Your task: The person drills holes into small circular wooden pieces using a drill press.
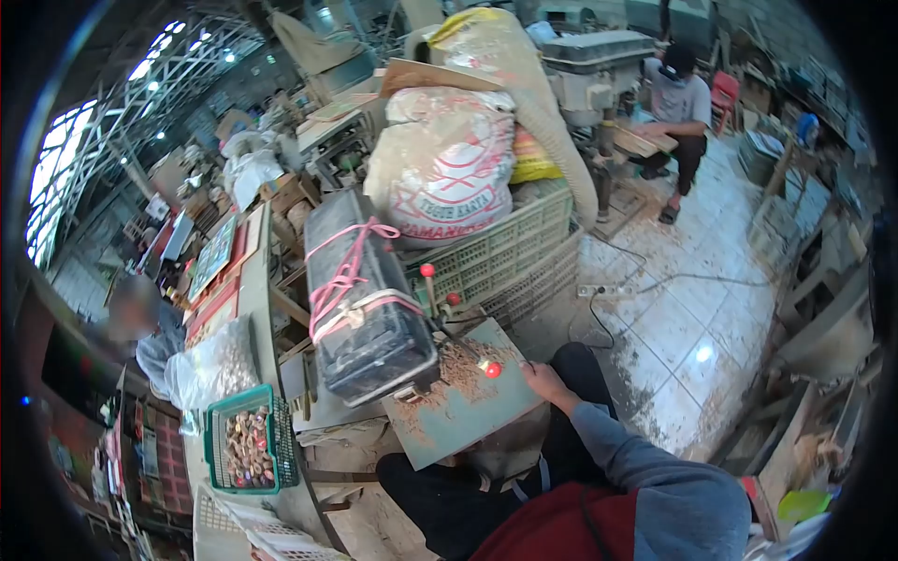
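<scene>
My right hand (pixel 546 384) is at the right edge of a grey-green board (pixel 449 433) in front of me. Its fingers look curled; what they hold, if anything, is hidden. Just left of it is a red-knobbed lever (pixel 492 369), one of several on a bench drill press (pixel 363 290). Pink and pale straps are tied around the machine's dark cover. Brown wood shavings (pixel 458 374) lie over the board beneath it. My left hand is not in view.
A green basket (pixel 211 439) of small wooden pieces stands on the left bench, beside a filled clear bag (pixel 217 365). Large sacks (pixel 444 164) rest on green crates (pixel 533 229) ahead. Another person (pixel 678 103) sits back right with a board. A power strip (pixel 606 291) and cables cross the floor.
</scene>
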`<act>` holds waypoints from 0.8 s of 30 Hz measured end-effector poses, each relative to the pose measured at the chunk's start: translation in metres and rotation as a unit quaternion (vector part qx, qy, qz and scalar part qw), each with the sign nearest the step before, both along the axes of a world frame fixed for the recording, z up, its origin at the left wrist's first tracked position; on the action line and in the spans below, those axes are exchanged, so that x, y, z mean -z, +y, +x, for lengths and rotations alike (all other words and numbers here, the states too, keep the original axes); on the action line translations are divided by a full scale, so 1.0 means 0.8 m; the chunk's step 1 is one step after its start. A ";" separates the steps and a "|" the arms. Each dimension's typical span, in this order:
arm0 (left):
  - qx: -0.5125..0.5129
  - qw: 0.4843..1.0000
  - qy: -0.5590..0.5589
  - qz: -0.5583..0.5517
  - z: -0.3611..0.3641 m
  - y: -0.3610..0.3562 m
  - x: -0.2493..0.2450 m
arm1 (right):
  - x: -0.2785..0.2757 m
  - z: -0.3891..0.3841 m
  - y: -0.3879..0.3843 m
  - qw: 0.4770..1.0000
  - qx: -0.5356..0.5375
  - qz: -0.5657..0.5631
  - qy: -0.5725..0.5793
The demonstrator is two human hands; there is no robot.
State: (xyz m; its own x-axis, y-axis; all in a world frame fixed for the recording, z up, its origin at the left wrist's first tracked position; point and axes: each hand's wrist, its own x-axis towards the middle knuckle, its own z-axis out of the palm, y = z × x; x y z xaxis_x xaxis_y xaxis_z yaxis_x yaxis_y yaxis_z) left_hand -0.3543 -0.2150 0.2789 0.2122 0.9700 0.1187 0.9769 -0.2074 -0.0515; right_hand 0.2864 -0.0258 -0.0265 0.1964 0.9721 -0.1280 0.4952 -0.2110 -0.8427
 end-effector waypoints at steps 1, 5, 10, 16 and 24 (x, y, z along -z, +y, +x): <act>0.000 1.000 0.013 -0.003 -0.004 -0.001 -0.011 | 0.002 0.000 0.001 1.000 -0.006 -0.002 -0.004; -0.014 0.998 0.060 -0.004 -0.019 -0.013 -0.055 | 0.006 0.000 0.002 1.000 -0.022 0.017 -0.009; -0.058 0.992 0.111 0.001 -0.037 -0.038 -0.109 | 0.008 -0.002 0.003 1.000 0.000 -0.001 -0.004; -0.205 0.945 -0.073 0.244 0.135 -0.060 -0.253 | -0.004 -0.002 0.000 1.000 -0.007 -0.007 0.004; -0.051 0.892 -0.250 0.372 0.260 -0.046 -0.217 | -0.030 -0.008 -0.013 0.999 0.011 0.008 0.039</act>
